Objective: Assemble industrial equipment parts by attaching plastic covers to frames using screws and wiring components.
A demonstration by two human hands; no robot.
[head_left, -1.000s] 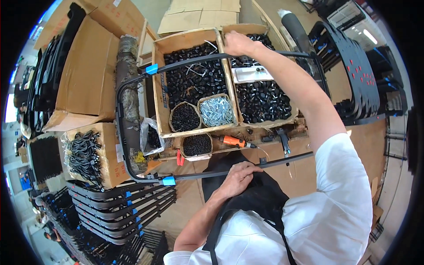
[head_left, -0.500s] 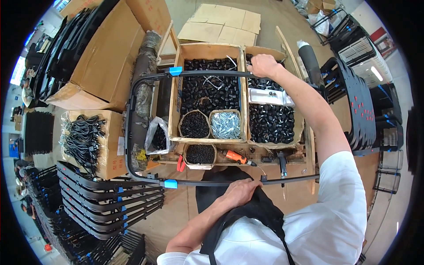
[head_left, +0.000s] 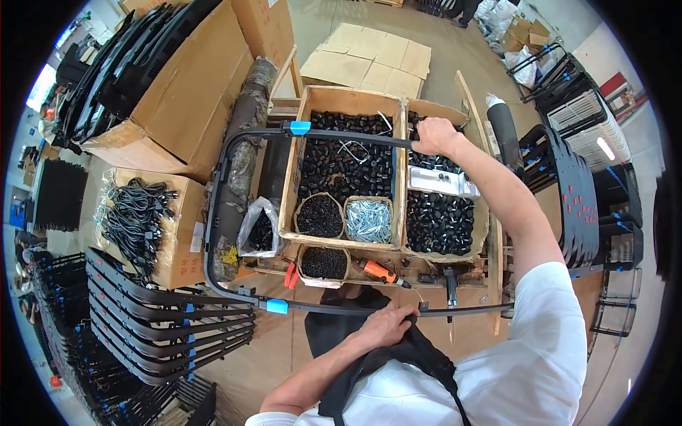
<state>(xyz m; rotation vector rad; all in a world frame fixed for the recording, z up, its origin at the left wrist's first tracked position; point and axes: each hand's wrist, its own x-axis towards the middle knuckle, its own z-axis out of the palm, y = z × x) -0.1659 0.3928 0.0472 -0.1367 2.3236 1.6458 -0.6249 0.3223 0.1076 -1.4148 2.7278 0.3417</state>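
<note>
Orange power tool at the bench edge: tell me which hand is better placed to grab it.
Probably the left hand: it rests at the black frame's near bar, close to the orange tool; the right hand is at the far bar.

Both hands (head_left: 387, 328) on black frame (head_left: 355, 136)

- Coiled black cables (head_left: 135, 220) lie heaped on a cardboard carton (head_left: 182, 231) at left
- Dark panels (head_left: 149, 60) stand packed in a tall cardboard box (head_left: 195, 92) just beyond
- Flattened cardboard sheets (head_left: 387, 57) cover a patch of floor (head_left: 455, 53) farther back
- Black frames (head_left: 577, 184) dotted with red stand in a row at far right
</note>
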